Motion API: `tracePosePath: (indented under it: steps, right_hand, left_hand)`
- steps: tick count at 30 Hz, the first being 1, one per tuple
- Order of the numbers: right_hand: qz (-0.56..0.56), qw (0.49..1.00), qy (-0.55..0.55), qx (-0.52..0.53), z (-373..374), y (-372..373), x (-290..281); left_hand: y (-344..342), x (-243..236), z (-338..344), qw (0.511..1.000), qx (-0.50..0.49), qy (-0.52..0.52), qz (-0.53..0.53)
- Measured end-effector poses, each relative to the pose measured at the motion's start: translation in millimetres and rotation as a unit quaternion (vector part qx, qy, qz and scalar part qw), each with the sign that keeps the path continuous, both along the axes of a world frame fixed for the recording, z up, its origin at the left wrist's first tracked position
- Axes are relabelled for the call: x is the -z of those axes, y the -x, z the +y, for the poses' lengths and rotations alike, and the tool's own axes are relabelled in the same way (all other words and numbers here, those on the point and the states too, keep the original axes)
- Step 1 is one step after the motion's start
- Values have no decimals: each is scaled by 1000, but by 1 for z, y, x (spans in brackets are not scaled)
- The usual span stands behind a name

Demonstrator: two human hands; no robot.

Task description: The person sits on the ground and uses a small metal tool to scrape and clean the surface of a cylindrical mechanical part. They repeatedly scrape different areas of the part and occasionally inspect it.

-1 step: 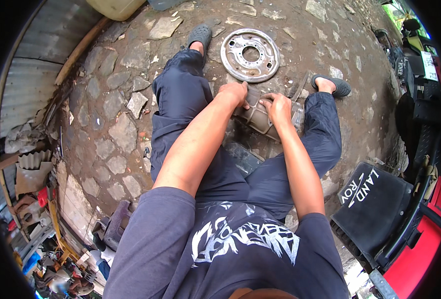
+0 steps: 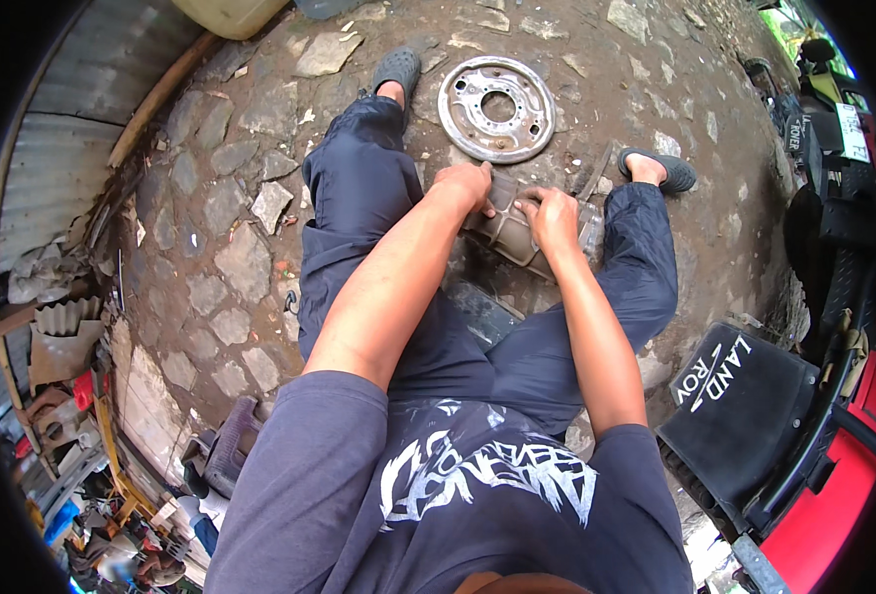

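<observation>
Between my spread legs lies a ribbed, grey-brown metal casing (image 2: 517, 236), tilted with its right end nearer to me. My left hand (image 2: 467, 188) is closed at the casing's far left end, its fingers curled and partly hidden. On the upper side of the casing rests my right hand (image 2: 554, 220), thumb and fingers bent against the metal. Whether either hand also has a small item in it cannot be made out. Just beyond the casing, a round metal plate (image 2: 450, 111) with a large centre hole and smaller holes lies flat on the ground.
A dark flat piece (image 2: 482, 315) lies under the casing's near side. Uneven stone paving (image 2: 245, 262) surrounds me. On the right stands a red vehicle (image 2: 834, 495) with a black mudflap (image 2: 745, 406). Scrap parts (image 2: 111, 554) pile up at the lower left, beside corrugated sheeting (image 2: 61, 168).
</observation>
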State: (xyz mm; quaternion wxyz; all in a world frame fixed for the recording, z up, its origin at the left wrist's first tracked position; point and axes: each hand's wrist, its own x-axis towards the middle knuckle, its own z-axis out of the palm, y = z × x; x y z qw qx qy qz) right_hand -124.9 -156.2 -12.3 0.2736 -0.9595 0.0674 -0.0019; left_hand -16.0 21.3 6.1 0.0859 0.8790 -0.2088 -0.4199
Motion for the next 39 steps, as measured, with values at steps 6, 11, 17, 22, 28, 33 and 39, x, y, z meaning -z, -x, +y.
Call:
tracePosePath:
  steps: [6,11,17,22,28,33,39]
  right_hand:
    - [31,999,8,-11,5,-11,-17]
    - [91,996,-20,1,-4,-19,-10]
    - [28,999,25,-15,-8,-8,-10]
    - [82,994,57,42,-2,-8,-14]
    - [55,989,134,41,-1,-1,-14]
    - [97,989,100,56,0,-7,-20]
    - [111,987,104,58,1,-7,-24]
  left_hand:
    - [-12,9,2,1000,3,1,-4]
    - [-8,5,-2,1000,8,1,-13]
    - [-14,6,-1,1000,14,0,0]
    - [-10,10,-8,999,25,-7,-21]
    - [-12,13,-6,1000,5,14,-25]
    - [-1,2,-16,997,10,-15,-72]
    - [-2,-10,-14,998,36,-20,-50]
